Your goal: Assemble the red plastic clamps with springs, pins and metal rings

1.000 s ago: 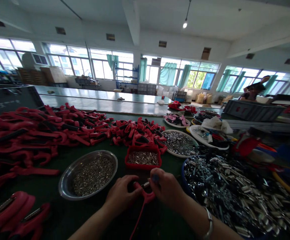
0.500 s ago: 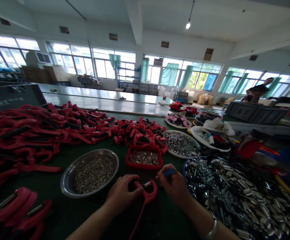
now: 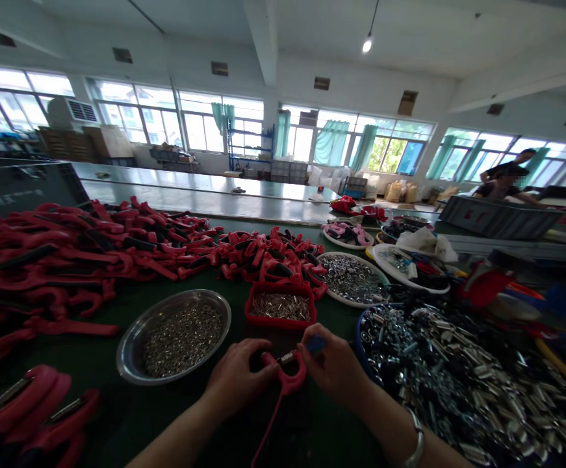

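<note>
My left hand (image 3: 241, 377) grips a red plastic hook-shaped handle (image 3: 292, 380), and a thin red strap trails down from it. A small metal piece (image 3: 286, 357) sits in the handle's upper end. My right hand (image 3: 334, 364) holds a small blue-handled tool (image 3: 314, 344) against the near side of that metal piece. Just left of my hands stands a steel bowl of small metal rings (image 3: 173, 341). Beyond them is a red tray of short metal tubes (image 3: 280, 307). Several finished-looking red handles (image 3: 24, 409) lie at the near left.
Big heaps of red and black handles (image 3: 68, 260) cover the green bench at left. A blue-rimmed basin of metal parts (image 3: 458, 383) fills the right. Plates of parts (image 3: 351, 279) and a grey crate (image 3: 500, 218) stand beyond. A person (image 3: 504, 182) stands far right.
My right hand has moved left, bringing the blue tool up to the metal piece. The left hand still grips the handle. The person at the back has shifted right.
</note>
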